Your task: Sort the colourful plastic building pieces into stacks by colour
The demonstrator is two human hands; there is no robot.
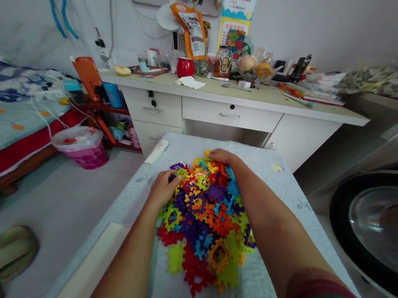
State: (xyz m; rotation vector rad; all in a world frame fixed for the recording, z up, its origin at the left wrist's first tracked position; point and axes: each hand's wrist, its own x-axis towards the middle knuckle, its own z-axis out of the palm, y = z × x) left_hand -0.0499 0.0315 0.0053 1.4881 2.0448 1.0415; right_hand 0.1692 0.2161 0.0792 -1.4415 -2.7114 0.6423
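Observation:
A heap of plastic interlocking puzzle pieces (213, 213) in red, orange, yellow, green, blue and purple lies on the cloth-covered table (280, 197). Many have toothed edges, and some have a hole in the middle. At the heap's upper left edge is my left hand (163, 188), its thumb and forefinger apart against green and purple pieces. My right hand (222, 157) reaches over the far edge with fingers curved and stretched to the left, their tips beside a yellow piece (207, 153). Both hands seem to cup the heap; the undersides of the right fingers are hidden.
A white narrow box (157, 152) lies at the table's far left corner. Behind stands a desk (209, 90) holding a red mug (185, 67), a jar (223, 62) and books. A washing machine (390, 216) is at right; a pink bin (83, 147) and bed (7, 111) are at left.

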